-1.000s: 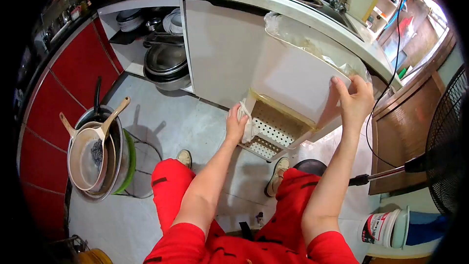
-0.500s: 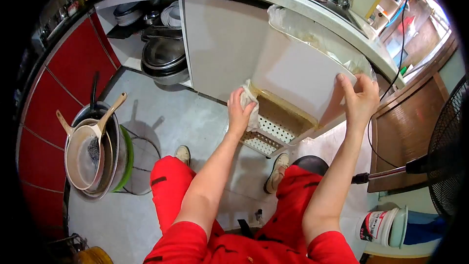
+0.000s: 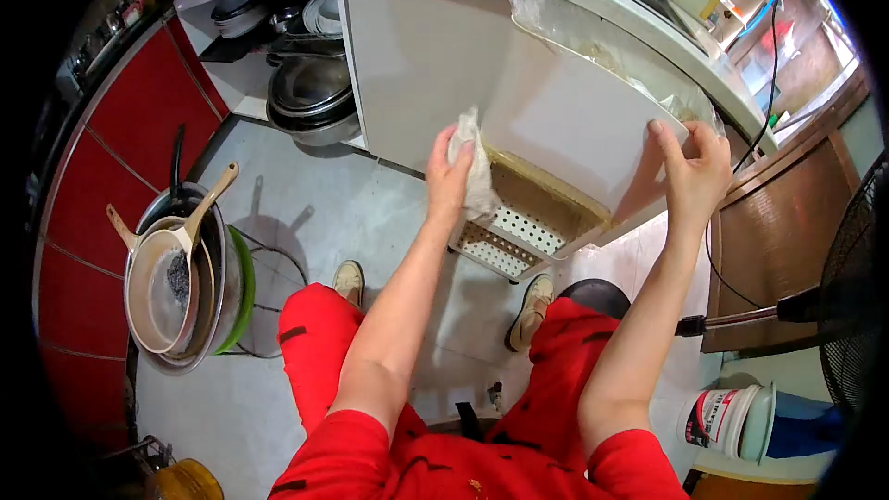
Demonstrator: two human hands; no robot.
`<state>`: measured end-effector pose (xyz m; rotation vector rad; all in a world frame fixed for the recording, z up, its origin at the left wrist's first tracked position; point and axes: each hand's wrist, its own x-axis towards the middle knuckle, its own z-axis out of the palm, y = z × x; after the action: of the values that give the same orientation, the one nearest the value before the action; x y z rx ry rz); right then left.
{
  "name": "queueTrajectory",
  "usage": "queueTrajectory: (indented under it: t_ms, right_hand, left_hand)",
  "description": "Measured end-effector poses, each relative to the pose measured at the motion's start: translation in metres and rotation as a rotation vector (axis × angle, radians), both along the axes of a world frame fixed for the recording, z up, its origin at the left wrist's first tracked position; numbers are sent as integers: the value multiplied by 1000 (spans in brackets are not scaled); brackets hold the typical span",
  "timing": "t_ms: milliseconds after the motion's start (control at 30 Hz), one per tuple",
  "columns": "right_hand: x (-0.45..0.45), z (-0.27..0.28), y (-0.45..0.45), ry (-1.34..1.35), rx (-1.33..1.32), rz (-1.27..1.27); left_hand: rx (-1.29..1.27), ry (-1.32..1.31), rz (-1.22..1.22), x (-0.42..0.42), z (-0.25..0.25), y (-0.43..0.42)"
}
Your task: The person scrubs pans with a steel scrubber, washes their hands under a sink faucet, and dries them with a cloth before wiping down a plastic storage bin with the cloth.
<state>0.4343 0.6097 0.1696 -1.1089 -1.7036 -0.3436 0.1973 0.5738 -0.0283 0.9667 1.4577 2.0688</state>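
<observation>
My left hand [image 3: 449,167] is closed on a pale, damp-looking cloth [image 3: 479,171] at the lower left edge of a white panel [image 3: 574,102]. With thumb and fingers, my right hand [image 3: 694,162] pinches the panel's upper right corner. The panel leans out from the cabinet, and a clear plastic bag [image 3: 565,23] shows behind its top edge. Brownish grime runs along its bottom edge. Below that sits a white rack with a perforated basket [image 3: 532,231].
To the left, a metal basin [image 3: 218,315] holding pans [image 3: 162,292] rests on a stool. Stacked bowls [image 3: 313,93] fill an open cabinet. A fan [image 3: 852,287] stands at right, near a white bucket [image 3: 718,418]. A dark round seat [image 3: 595,296] is beside my leg.
My left hand has moved the cloth slightly upward, and more of the cloth shows above the fingers. My right hand keeps its hold on the panel corner. The view has shifted a little.
</observation>
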Motion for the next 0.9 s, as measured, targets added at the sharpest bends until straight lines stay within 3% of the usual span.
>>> queueTrajectory:
  t_ms: [67,133,367,500,567,600,633,667,767,833,867,900]
  right_hand:
    - [2,0,2,2,-11,-6]
    - [2,0,2,3,-20,-12]
    - [7,-2,8,-7,-24,16]
    - [24,-8,30,12,-85,58]
    - [27,-4,32,32,-141,181]
    - [21,-5,29,155,-251,268]
    - [43,-6,48,120,-313,264]
    - [42,-1,43,37,-318,165]
    - [33,1,41,131,-269,245]
    - [34,5,42,31,-297,146]
    - [47,3,55,47,-341,223]
    - [43,0,56,7,-183,159]
  left_hand:
    - [129,48,25,5,3,2]
    - [105,439,203,7,-18,4]
    - [-257,396,130,19,-145,-4]
    - [-350,169,209,39,-169,3]
    - [-460,56,339,58,-142,-1]
    - [-524,25,516,74,-128,6]
    - [-566,-30,632,87,-127,21]
    - [-562,-169,643,93,-91,15]
    - [-262,-219,620,104,-37,8]
    - [21,-319,533,106,8,0]
    - [124,-340,487,101,31,-9]
    - [138,-310,408,87,60,-30]
